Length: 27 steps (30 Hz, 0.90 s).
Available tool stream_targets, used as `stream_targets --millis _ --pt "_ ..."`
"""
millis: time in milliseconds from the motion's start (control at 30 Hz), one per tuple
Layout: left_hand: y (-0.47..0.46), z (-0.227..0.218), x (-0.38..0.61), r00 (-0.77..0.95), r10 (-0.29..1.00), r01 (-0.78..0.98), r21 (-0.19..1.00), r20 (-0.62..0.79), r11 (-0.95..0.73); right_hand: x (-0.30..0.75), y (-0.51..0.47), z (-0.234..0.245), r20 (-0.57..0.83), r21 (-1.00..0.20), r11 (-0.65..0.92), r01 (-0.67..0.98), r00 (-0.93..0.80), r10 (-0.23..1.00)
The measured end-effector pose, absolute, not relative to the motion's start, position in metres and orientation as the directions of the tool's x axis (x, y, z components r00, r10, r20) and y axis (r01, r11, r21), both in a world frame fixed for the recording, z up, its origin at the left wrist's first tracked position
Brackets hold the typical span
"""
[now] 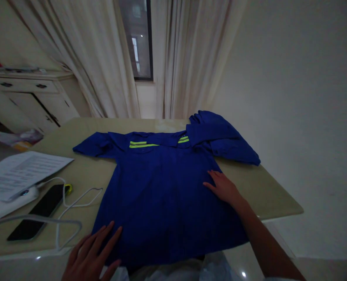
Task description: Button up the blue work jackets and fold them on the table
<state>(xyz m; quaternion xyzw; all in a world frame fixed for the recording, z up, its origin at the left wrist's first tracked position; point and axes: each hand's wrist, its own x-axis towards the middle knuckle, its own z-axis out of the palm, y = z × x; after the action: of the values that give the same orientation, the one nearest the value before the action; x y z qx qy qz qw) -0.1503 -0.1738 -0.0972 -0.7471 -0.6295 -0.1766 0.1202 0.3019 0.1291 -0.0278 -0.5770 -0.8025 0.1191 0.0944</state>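
A dark blue long-sleeved work jacket (161, 187) with yellow-green stripes across the chest lies spread on the table, its hem toward me. One of its sleeves is laid over the chest, partly covering the stripes. My left hand (93, 251) rests on the lower left corner of the jacket, fingers spread. Farther up, my right hand (222, 187) lies on the jacket's right side with its fingers stretched out. Neither hand grips the cloth. At the back right, more blue cloth (234, 144) is bunched up by the jacket's shoulder.
On the table (278, 199), left of the jacket, are a black phone (41, 212), a white cable (81, 205), a white device (12, 205) and printed papers (27, 171). Behind stand a cream cabinet (24, 97) and long curtains (103, 58). A white wall (293, 97) borders the right side.
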Motion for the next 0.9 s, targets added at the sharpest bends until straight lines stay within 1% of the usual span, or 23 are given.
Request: stream_targets --millis 33,67,133,200,267,400,500,567,633,700,767,800,833,900 --pt "-0.168 -0.096 -0.156 0.162 0.890 0.981 0.027 0.427 -0.191 0.300 0.127 -0.027 -0.019 -0.239 0.320 0.917 -0.334 0.942" --pt "-0.158 -0.094 -0.161 0.183 0.886 0.977 0.019 0.425 -0.211 0.293 0.128 -0.024 -0.019 -0.185 0.339 0.922 -0.348 0.937" --pt "-0.132 -0.087 -0.168 0.213 0.887 0.967 0.040 0.410 -0.251 0.265 0.142 -0.014 0.046 -0.124 0.409 0.904 -0.407 0.912" --pt "-0.102 -0.077 -0.169 0.230 0.887 0.956 0.077 0.401 -0.283 0.223 0.169 -0.004 0.119 -0.114 0.511 0.852 -0.499 0.859" --pt "-0.077 -0.069 -0.163 0.246 0.889 0.949 0.089 0.385 -0.301 0.177 0.204 0.001 0.116 -0.115 0.565 0.817 -0.554 0.824" --pt "-0.060 -0.068 -0.151 0.260 0.908 0.950 0.082 0.328 -0.302 0.102 0.264 -0.002 0.033 -0.081 0.523 0.848 -0.522 0.852" --pt "-0.064 -0.072 -0.150 0.222 0.920 0.954 0.125 0.322 -0.274 0.068 0.293 0.002 0.014 -0.066 0.523 0.850 -0.523 0.852" --pt "-0.066 -0.073 -0.152 0.193 0.922 0.953 0.162 0.334 -0.258 0.054 0.312 0.018 0.024 -0.057 0.530 0.846 -0.530 0.848" --pt "-0.066 -0.072 -0.153 0.167 0.922 0.948 0.199 0.349 -0.247 0.045 0.333 0.042 0.074 -0.049 0.524 0.851 -0.520 0.851" --pt "-0.065 -0.070 -0.152 0.151 0.919 0.941 0.232 0.365 -0.246 0.041 0.348 0.064 0.214 -0.051 0.518 0.854 -0.497 0.841" --pt "-0.064 -0.069 -0.151 0.142 0.916 0.934 0.257 0.375 -0.250 0.038 0.352 0.072 0.356 -0.049 0.549 0.835 -0.499 0.790" --pt "-0.064 -0.069 -0.151 0.137 0.916 0.931 0.266 0.377 -0.249 0.038 0.347 0.069 0.374 -0.045 0.582 0.812 -0.526 0.764" --pt "-0.064 -0.069 -0.150 0.131 0.916 0.930 0.273 0.379 -0.246 0.037 0.338 0.061 0.338 -0.041 0.614 0.788 -0.568 0.751" --pt "-0.063 -0.069 -0.150 0.126 0.918 0.930 0.277 0.377 -0.242 0.037 0.314 0.037 0.143 -0.030 0.645 0.763 -0.636 0.759"
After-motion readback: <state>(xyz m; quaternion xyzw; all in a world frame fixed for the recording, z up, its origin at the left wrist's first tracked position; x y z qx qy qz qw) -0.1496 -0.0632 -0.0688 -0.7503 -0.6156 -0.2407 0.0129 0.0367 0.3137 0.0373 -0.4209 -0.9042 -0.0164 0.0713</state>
